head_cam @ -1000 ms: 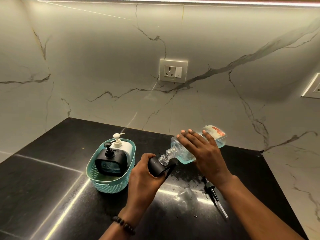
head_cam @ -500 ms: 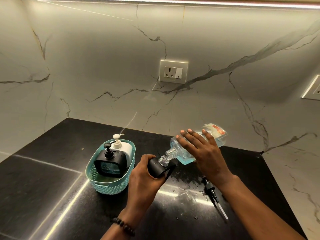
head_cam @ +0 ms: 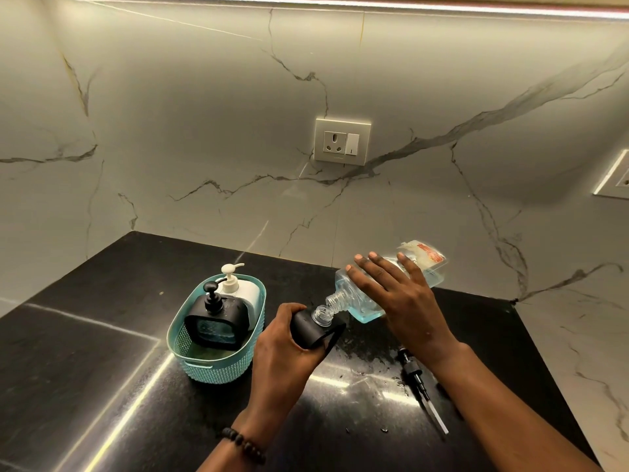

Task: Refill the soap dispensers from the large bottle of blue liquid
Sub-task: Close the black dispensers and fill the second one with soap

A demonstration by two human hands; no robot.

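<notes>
My right hand [head_cam: 401, 298] holds the large clear bottle [head_cam: 429, 271], tipped down to the left, with a little blue liquid pooled near its neck. The bottle's threaded mouth meets the clear open neck of a black soap dispenser [head_cam: 311, 327]. My left hand [head_cam: 280, 349] grips that dispenser, tilted toward the bottle, above the black counter [head_cam: 85, 369]. Its pump is off. A black pump with a white tube [head_cam: 418, 383] lies on the counter under my right forearm.
A teal basket [head_cam: 211, 367] stands left of my hands with a black dispenser [head_cam: 214, 321] and a white dispenser [head_cam: 243, 289] inside. Wet drops spot the counter near the loose pump. A wall socket [head_cam: 342, 142] sits on the marble backsplash.
The bottle's rear end has risen slightly, steepening the tilt. Its mouth stays at the dispenser's neck. Both hands hold their places.
</notes>
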